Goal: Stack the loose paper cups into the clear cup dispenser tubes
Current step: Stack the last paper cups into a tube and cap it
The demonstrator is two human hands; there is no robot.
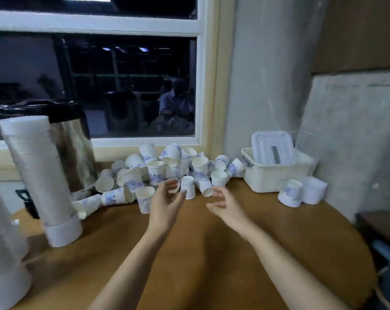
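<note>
Two hands of yours reached over the wooden table toward the pile of loose paper cups. On your left hand the thumb and fingers were curled about a small cup at the front of the pile; the blur hid whether they really gripped it or only stood around it, so I cannot tell. Your right hand was near it, well apart from the left; its fingers were loosely bent and relaxed, they held nothing, and their tips were close to a tipped cup without clear touching.

Beyond the hands the pile lay against the wall under the window, between the metal urn and the white basket; the cups were white with blue print, some upright, some on their side, some upside down.

At the left the clear dispenser tube stood on the table just before the urn; it looked tilted in the picture, it had a white cap and a white base, and stacked cups filled it. One second tube showed only partly at the left edge.

The basket held white lids; just in front of it two more cups stood upside down on the table.
</note>
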